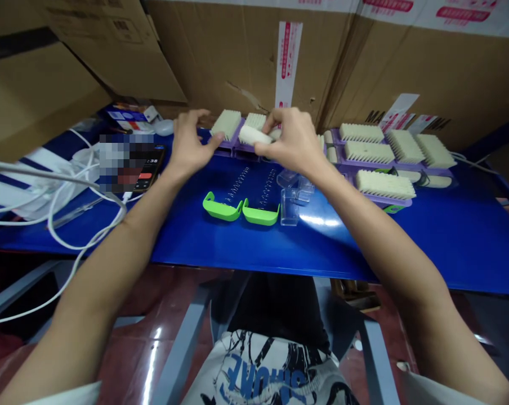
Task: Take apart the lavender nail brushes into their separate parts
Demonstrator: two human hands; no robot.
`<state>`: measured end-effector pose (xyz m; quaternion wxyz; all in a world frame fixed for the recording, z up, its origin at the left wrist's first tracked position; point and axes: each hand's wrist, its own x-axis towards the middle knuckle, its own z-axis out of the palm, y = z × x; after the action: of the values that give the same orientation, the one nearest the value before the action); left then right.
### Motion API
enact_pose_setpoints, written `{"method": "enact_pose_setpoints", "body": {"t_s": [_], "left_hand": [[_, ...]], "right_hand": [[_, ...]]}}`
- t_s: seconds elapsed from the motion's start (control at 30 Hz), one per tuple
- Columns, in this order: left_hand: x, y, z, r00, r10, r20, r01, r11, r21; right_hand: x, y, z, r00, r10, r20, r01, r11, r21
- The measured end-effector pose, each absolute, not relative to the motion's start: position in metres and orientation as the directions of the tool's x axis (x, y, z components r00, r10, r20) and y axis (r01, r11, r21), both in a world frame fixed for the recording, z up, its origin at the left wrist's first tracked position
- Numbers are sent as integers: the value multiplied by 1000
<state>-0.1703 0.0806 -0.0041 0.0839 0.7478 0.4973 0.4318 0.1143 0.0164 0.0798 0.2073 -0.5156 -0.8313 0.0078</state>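
Observation:
Two brush heads stand side by side at the back of the table, a left brush (226, 125) and a second brush (255, 120), each with pale bristles on a purple body. My left hand (190, 140) is beside the left brush, fingers apart, thumb at its edge. Between the thumb and fingers of my right hand (291, 135) is a white roller-like piece (253, 135), held over the second brush. Nearer me lie two bright green curved plastic parts (221, 208), metal springs (237, 185) and several clear plastic pieces (290, 207).
More purple-bodied brushes (384, 184) are grouped on the right, some with white rollers. A phone (148, 169) and tangled white cables (75, 183) occupy the left of the blue table (322, 247). Large cardboard boxes (237, 56) wall off the back.

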Motion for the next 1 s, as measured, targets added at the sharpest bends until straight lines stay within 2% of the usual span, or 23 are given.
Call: {"method": "enact_pose_setpoints", "body": {"t_s": [0.03, 0.13, 0.2, 0.37, 0.53, 0.73, 1.0], "left_hand": [[-166, 58, 11, 130, 808, 575, 657, -505, 560], [-156, -10, 37, 488, 763, 424, 544, -645, 537], [-152, -42, 33, 636, 696, 333, 508, -702, 499], [-146, -64, -7, 616, 680, 399, 500, -728, 469], [-139, -60, -21, 636, 629, 448, 520, -777, 354], [-136, -59, -25, 642, 589, 491, 487, -808, 332], [-131, -57, -28, 612, 572, 547, 516, -812, 272]], "right_hand": [[109, 12, 77, -381, 867, 323, 864, 458, -211], [97, -2, 70, -387, 879, 278, 895, 431, -118], [91, -9, 66, -427, 868, 253, 891, 452, -46], [79, -19, 50, -554, 796, 245, 831, 547, 101], [73, -24, 36, -545, 810, 217, 838, 520, 165], [82, -23, 59, -548, 826, 131, 836, 545, 61], [89, -8, 70, -611, 769, 190, 785, 619, 18]]}}
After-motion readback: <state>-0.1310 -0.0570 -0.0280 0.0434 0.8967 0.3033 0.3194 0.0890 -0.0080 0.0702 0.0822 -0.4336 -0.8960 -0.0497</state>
